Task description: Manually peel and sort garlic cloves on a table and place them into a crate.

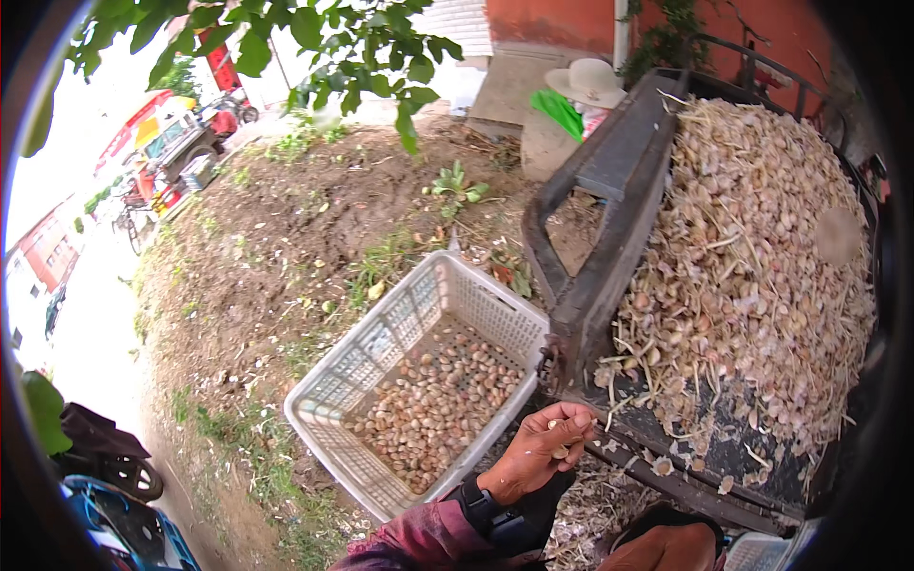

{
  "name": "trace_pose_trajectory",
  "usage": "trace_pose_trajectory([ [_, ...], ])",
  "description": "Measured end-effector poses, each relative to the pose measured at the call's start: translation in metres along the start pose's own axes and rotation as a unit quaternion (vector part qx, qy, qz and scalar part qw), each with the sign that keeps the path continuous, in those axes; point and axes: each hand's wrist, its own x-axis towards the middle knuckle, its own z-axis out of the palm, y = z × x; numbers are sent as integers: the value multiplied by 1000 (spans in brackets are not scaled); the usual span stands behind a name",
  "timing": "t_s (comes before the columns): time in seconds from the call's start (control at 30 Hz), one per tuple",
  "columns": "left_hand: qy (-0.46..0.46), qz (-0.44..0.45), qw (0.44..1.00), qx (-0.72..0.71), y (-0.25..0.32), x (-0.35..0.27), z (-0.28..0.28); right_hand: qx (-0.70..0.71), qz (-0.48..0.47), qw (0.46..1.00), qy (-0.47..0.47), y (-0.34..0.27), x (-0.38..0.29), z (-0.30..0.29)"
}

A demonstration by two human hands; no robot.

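My left hand [546, 441], with a dark strap at the wrist, is closed around pale garlic cloves [559, 450] between thumb and fingers. It is just beyond the right side of a white plastic crate [314, 385]. Loose garlic cloves [443, 400] cover much of the crate's bottom. Right of the hand, a large heap of garlic cloves [757, 271], mixed with dry skins and stalks, fills a dark metal cart bed [778, 467]. My right hand is not clearly in view; bare skin at the lower edge cannot be identified with certainty.
A metal side frame [607, 207] rises between crate and heap. Garlic skins [600, 507] litter the ground below the cart edge. A pale hat [587, 82] and green bag [557, 113] sit beyond. Leafy branches [343, 50] hang overhead. A loaded vehicle [182, 143] stands far left.
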Motion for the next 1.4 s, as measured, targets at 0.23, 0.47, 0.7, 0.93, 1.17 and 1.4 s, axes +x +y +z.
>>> trace_pose_trajectory([
  [0.23,284,184,913,230,51,-32,-89,-23,-9,998,53,-5,-10,32],
  [0.47,379,210,546,717,83,-67,-147,-269,-15,901,340,-11,-46,-2],
  [0.7,-71,29,985,154,18,-55,-19,-542,35,754,368,29,-81,-85],
  [0.93,-109,-25,990,87,-25,-5,13,-562,54,716,411,32,-119,-110],
  [1.17,-103,-52,993,-27,-44,29,0,-552,89,695,452,32,-123,-139],
  [1.4,-63,-10,997,-48,-53,45,-12,-486,119,725,474,32,-111,-165],
])
